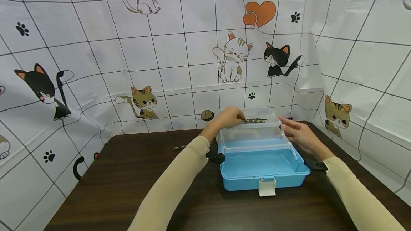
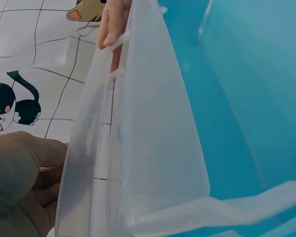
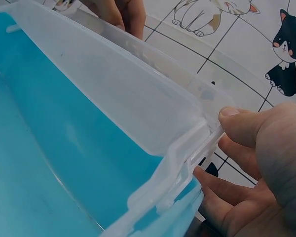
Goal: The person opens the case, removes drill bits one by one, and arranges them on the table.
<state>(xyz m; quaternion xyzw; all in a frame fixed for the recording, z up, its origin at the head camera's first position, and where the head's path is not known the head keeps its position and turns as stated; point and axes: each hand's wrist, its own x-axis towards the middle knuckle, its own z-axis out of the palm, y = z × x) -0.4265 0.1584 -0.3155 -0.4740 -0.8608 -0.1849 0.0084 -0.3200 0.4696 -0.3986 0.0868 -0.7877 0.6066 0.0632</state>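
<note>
Standing already open at lower right is the blue box [image 1: 237, 183]; one metal piece [image 1: 178, 148], left of centre, remains outside. Farther back, the right hand [image 1: 301, 136] pinches the raised upper tray [image 1: 261, 125]; the left hand [image 1: 229, 117] curls by twisted pieces [image 1: 257, 121] apparently already inside, its grip unclear.

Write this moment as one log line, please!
left hand: at twisted metal bits, grip unclear | right hand: holds upper tray's end | blue box: open | table: more thin metal

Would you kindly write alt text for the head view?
A person's left hand and right hand are at the upper clear tray of an open blue box. Metal bits show there; a cat-patterned sheet backs the dark table.
</note>
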